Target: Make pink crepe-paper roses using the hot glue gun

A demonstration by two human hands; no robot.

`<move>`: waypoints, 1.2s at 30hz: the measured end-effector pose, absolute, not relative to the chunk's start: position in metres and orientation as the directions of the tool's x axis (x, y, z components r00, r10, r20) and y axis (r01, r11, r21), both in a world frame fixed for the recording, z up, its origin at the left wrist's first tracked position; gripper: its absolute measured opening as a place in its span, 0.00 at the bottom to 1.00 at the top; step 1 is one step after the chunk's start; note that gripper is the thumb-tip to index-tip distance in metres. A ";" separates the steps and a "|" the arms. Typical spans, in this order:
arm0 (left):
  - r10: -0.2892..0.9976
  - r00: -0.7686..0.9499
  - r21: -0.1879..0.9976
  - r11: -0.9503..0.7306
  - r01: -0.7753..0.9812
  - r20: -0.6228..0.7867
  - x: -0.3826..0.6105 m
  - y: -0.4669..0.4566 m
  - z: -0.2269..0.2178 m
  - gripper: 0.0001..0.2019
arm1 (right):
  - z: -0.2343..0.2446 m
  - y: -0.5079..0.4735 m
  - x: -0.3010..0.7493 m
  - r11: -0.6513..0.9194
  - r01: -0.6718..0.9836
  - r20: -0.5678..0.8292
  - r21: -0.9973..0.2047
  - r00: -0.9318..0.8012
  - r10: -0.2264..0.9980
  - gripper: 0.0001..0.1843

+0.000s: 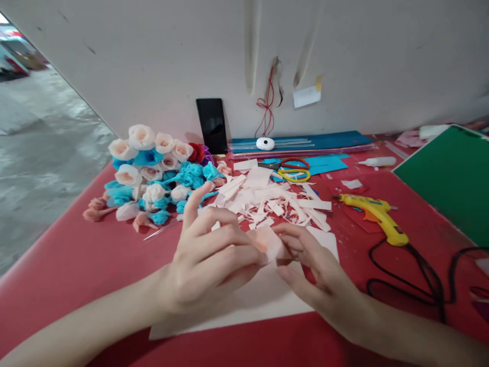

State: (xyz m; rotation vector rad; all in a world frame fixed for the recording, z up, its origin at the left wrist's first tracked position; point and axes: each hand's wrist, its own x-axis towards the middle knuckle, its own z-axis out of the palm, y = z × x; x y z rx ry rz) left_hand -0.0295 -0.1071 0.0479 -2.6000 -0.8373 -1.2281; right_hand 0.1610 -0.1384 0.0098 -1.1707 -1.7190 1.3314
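Observation:
A small pale-peach paper flower [269,245], cupped in shape with a deeper orange tint inside, is held above a white sheet [263,300]. My left hand [214,255] pinches its left side, with the index finger raised away from it. On the opposite side, my right hand [313,267] grips the flower between thumb and fingers. The left fingertips are partly hidden behind the petals. Just beyond both hands lies a heap of cream paper scraps and strips [267,199].
Finished paper flowers [153,173] in white, blue and pink are piled at the left. Scissors [294,171] rest behind the scraps. A yellow glue gun [374,216] with a looping black cord [424,275] lies right, beside a green board [446,178]. A phone [212,125] leans against the wall.

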 end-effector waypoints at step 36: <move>0.374 0.502 0.070 -0.849 0.524 0.780 -0.031 -0.105 0.049 0.07 | 0.005 -0.143 0.159 0.182 0.023 0.159 -0.983 -0.387 0.908 0.14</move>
